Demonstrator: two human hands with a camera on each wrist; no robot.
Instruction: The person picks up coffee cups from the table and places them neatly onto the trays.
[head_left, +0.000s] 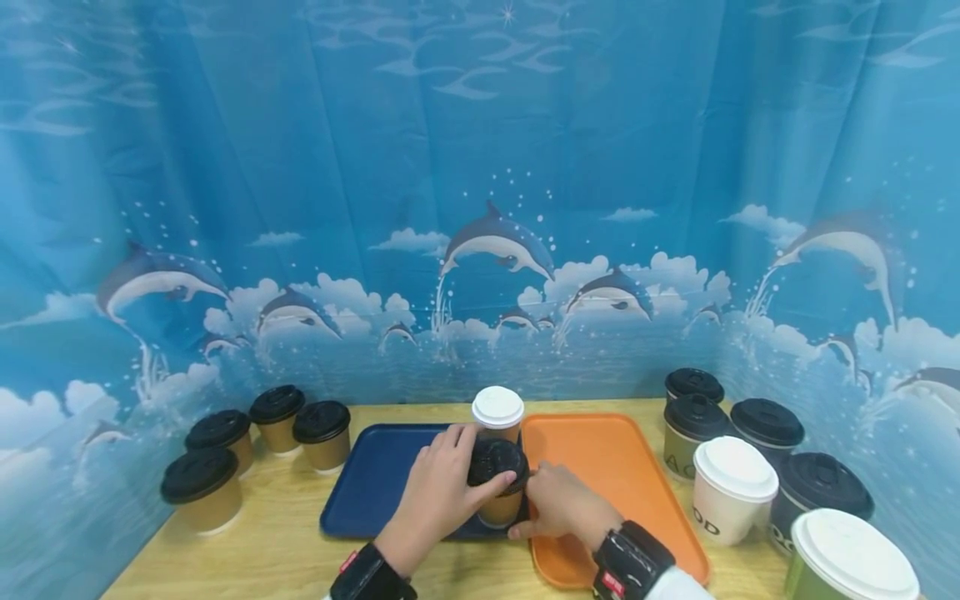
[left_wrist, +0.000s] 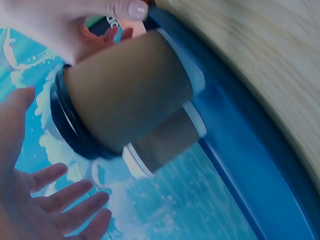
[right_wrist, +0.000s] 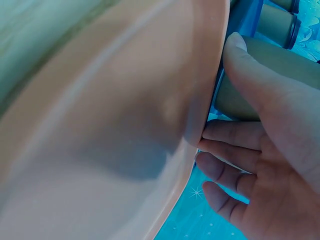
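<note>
A brown paper cup with a black lid stands upright near the right end of the navy tray. Over its lid my left hand spreads thumb and fingers; the left wrist view shows a gap between them and the lid. My right hand is beside the cup's right side, thumb low by the tray rims, fingers extended and slightly bent. Whether it touches the cup is unclear. Just behind stands a brown cup with a white lid.
An orange tray adjoins the navy one on the right. Several black-lidded brown cups stand on the left of the wooden table. More cups stand right, including a white one and a green one. A dolphin-print curtain hangs behind.
</note>
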